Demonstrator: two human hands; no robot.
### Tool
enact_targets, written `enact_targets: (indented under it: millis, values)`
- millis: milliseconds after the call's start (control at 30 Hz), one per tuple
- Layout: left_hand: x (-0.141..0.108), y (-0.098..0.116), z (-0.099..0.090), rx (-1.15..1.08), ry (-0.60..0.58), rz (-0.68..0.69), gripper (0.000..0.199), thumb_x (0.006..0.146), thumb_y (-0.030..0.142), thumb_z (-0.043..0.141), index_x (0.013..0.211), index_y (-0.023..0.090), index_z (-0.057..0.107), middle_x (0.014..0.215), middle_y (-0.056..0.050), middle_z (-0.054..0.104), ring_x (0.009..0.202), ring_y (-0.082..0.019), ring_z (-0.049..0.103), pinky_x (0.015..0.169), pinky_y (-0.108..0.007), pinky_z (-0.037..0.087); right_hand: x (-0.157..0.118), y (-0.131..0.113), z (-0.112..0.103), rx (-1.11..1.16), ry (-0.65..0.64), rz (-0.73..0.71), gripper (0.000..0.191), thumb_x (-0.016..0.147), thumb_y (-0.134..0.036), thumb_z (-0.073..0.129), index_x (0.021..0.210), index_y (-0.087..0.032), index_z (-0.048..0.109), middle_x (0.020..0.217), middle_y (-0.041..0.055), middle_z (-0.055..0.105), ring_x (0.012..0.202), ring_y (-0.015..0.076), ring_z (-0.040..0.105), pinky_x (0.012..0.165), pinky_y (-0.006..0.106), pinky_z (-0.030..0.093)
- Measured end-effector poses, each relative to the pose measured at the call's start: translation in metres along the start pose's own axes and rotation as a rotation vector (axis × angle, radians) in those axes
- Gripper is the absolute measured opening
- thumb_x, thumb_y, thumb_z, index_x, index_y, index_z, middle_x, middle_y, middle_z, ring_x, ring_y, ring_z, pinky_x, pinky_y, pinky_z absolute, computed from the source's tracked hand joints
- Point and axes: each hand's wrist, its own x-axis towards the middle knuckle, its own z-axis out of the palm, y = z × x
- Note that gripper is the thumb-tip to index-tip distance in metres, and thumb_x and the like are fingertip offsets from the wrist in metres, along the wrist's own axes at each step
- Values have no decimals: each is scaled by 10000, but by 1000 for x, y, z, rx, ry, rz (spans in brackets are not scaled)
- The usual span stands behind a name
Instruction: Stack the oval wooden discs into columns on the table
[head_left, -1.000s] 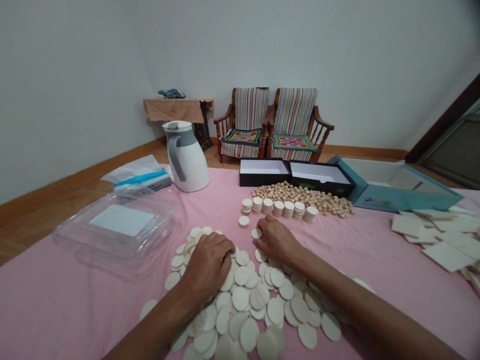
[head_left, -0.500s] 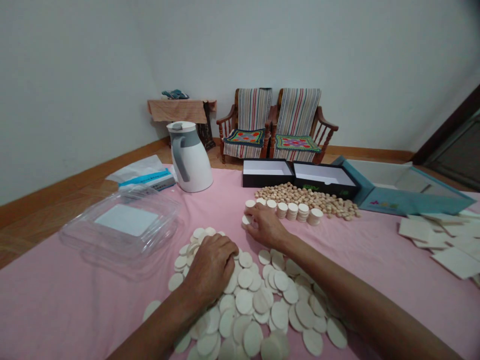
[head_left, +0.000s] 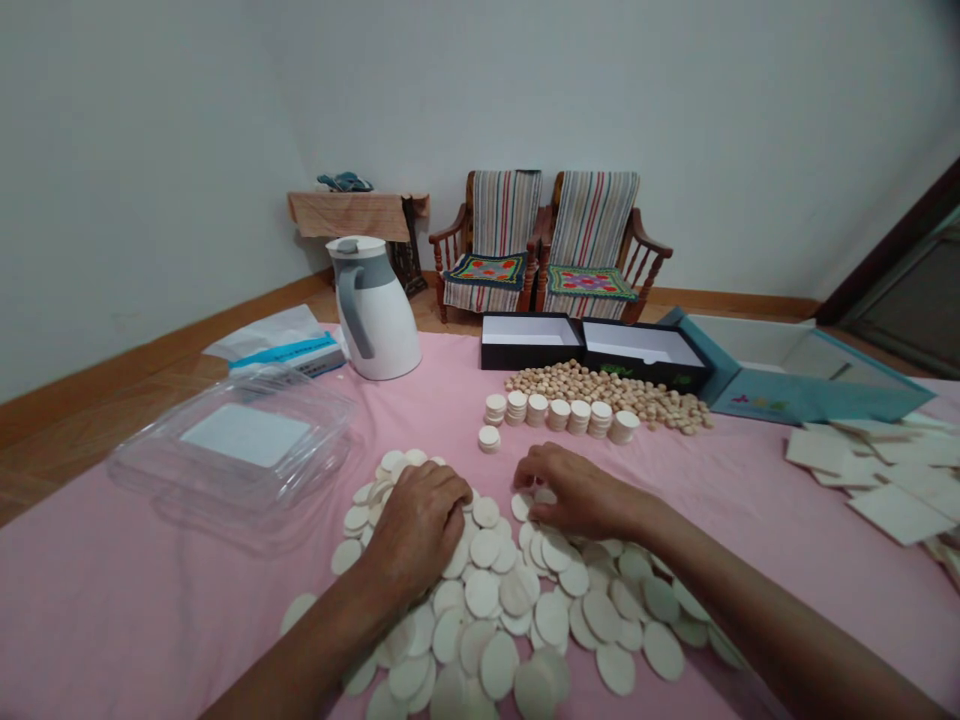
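Observation:
Pale round wooden discs (head_left: 482, 592) lie in a loose, overlapping pile. My left hand (head_left: 427, 520) rests on the pile's upper left part with its fingers curled down; whether they grip a disc is hidden. At the pile's upper edge, my right hand (head_left: 570, 490) has thumb and fingers around a disc (head_left: 523, 506). Beyond the hands stands a row of several short disc stacks (head_left: 558, 415). One more small stack (head_left: 489, 439) sits in front of the row's left end.
Wooden beads (head_left: 615, 391) lie behind the stacks, before black trays (head_left: 531, 355) and a blue box (head_left: 810, 393). Square wooden pieces (head_left: 892, 470) are at right. A white jug (head_left: 386, 325), a clear plastic container (head_left: 247, 450) and a blue-white packet (head_left: 289, 352) stand left.
My right hand has moved from the small front stack back toward me, down to the disc pile. That stack now stands uncovered. My left hand has stayed on the pile.

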Motion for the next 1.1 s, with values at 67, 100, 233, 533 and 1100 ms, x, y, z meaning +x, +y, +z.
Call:
enact_targets:
  millis: [67,100,233,533,1100]
  values:
    - [1,0,0,2,4,0,181,778,65,480,817,175,618,827,-37,633,838,-203,516,784,-358,357,-4,-2,1,-29,-19,-14,265,658,-97,628,919,-141,641,924,83,621,861,189,537,743,277,398]
    - [1,0,0,3,4,0,178,779,67,482,817,175,619,826,-36,633,838,-204,516,782,-358,357,-4,-3,2,-38,-25,-18,264,661,-105,632,922,-140,640,926,85,620,864,190,537,743,275,398]
    - [1,1,0,9,0,4,169,785,74,486,815,176,618,822,-37,632,832,-205,517,772,-356,358,0,-5,10,-102,-15,-17,232,700,-176,631,931,-149,633,913,83,615,845,189,542,722,274,394]
    - [0,0,0,-2,13,9,194,771,48,474,811,180,611,829,-34,632,840,-202,519,772,-354,357,10,2,25,-182,115,44,260,739,-197,595,991,-134,604,937,96,593,884,202,539,745,285,395]
    - [0,2,-3,-5,-3,-7,190,764,65,477,815,177,622,824,-51,623,835,-213,512,778,-363,380,68,-6,17,-129,347,61,246,756,-218,593,985,-134,624,945,93,570,865,193,502,771,295,375]
